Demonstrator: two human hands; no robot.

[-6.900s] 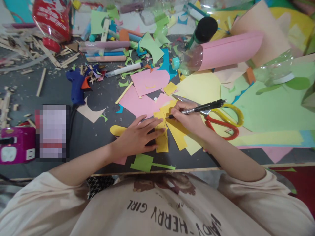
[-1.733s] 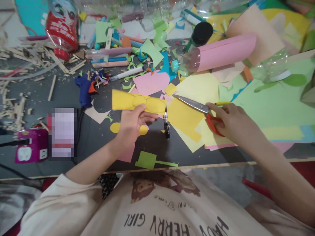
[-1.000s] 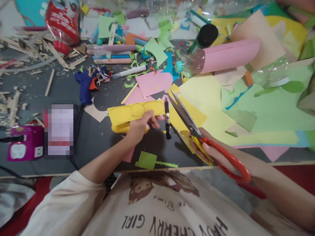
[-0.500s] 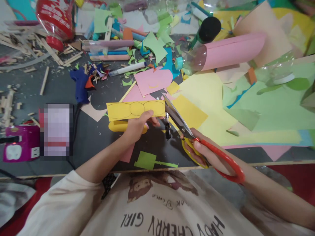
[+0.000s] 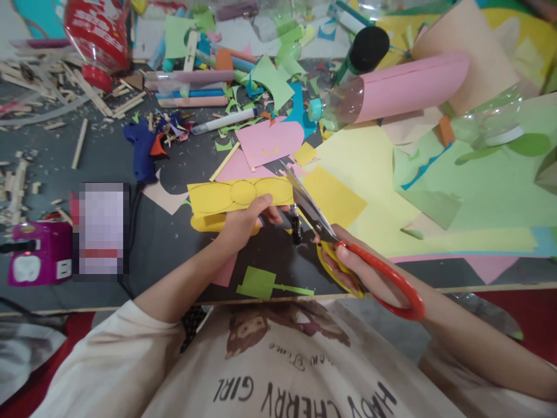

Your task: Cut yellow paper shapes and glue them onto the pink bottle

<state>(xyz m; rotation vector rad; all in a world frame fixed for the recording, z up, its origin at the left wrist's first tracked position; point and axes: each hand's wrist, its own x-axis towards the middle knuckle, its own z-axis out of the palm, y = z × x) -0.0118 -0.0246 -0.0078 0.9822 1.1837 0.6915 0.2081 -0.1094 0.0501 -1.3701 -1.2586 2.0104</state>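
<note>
My left hand [image 5: 243, 222] pinches the lower edge of a yellow paper strip [image 5: 237, 194] with a bow outline drawn on it, holding it just above the dark table [image 5: 104, 162]. My right hand [image 5: 361, 270] grips the red and yellow handles of a pair of scissors [image 5: 348, 247]. The steel blades point up and left and meet the strip's right end. A black pen [image 5: 296, 226] lies on the table just below the blades. Another yellow cut-out [image 5: 209, 223] lies under my left hand.
Paper sheets in yellow [image 5: 348, 162], green [image 5: 478, 180] and pink [image 5: 272, 139] cover the right and middle. A plastic bottle stuffed with pink paper [image 5: 391, 87] lies at the back. A blue glue gun [image 5: 141, 151], wood sticks [image 5: 52, 98], a purple power strip [image 5: 35, 261] and a green cut-out [image 5: 259, 283] are around.
My right hand put the pen down, picked up the scissors and brought the blades to the strip's right end. My left hand lifted the yellow strip off the table.
</note>
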